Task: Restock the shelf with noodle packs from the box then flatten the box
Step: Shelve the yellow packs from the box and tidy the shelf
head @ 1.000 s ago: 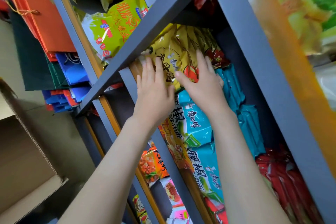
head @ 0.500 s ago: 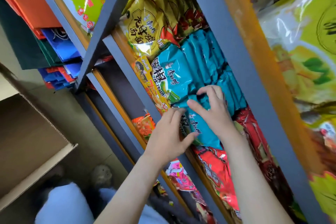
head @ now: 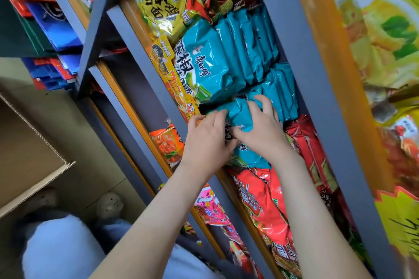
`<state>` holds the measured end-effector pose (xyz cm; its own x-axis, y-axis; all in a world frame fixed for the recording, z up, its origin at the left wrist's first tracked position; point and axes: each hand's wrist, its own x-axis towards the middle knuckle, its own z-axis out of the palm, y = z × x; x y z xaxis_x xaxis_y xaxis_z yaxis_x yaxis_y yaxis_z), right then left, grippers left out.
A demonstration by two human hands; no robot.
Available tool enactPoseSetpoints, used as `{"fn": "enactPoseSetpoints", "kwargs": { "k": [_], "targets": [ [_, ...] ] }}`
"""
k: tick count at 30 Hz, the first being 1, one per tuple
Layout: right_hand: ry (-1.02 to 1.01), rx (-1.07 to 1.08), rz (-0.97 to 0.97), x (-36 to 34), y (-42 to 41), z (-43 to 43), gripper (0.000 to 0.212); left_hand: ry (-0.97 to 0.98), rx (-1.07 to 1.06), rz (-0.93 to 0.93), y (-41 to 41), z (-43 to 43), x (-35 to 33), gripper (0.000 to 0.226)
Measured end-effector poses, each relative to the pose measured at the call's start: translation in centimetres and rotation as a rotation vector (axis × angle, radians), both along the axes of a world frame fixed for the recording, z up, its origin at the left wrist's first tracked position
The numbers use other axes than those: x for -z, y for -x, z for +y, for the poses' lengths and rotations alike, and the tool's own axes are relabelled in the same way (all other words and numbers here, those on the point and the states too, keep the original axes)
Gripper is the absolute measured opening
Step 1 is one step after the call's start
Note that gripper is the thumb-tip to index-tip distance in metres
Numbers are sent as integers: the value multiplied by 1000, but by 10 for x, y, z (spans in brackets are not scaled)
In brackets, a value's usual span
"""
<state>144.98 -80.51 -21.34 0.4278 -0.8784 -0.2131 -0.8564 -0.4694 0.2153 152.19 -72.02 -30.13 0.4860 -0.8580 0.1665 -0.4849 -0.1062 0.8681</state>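
Rows of noodle packs fill a grey shelf (head: pixel 145 68): yellow packs (head: pixel 163 0) at the top, teal packs (head: pixel 226 56) in the middle, red packs (head: pixel 267 201) lower down. Both my hands are on the front teal pack (head: pixel 242 115) of the lower teal row. My left hand (head: pixel 207 138) grips its left edge with curled fingers. My right hand (head: pixel 264 129) lies over its top, fingers curled round it. The open cardboard box (head: pixel 29 161) stands at the left, its inside hidden.
A lower shelf holds orange (head: pixel 167 142) and pink packs (head: pixel 208 206). Folded orange and blue paper bags (head: pixel 52 27) are stacked at the far left. A yellow-green pack wall (head: pixel 385 52) fills the right edge. My shoes (head: pixel 108 206) stand on the floor beside the box.
My hands dropped from the yellow packs to the teal row and closed round the front teal pack. The view tilted downward, bringing my legs and shoes into sight.
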Motion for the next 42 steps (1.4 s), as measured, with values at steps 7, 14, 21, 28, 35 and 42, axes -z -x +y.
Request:
{"fn": "enactPoseSetpoints", "kwargs": {
  "k": [7,14,21,28,35,42],
  "targets": [
    [-257,79,-195,-23,-7,-8,63,-31,24,13,-6,-1,-4,72],
    [-171,259,-553,-35,-17,-20,33,251,-196,34,-5,-10,-32,41],
    [-100,373,-229,-5,4,-67,41,226,161,-355,-16,-72,-63,29],
    [-105,227,-164,2,14,-76,77,-84,447,-362,-26,-118,-70,43],
    [-219,318,-123,-3,26,-79,53,-330,597,-800,-14,-135,-63,58],
    [-149,341,-200,-30,22,-79,42,-505,673,-735,-17,-115,-89,52]
  ]
}}
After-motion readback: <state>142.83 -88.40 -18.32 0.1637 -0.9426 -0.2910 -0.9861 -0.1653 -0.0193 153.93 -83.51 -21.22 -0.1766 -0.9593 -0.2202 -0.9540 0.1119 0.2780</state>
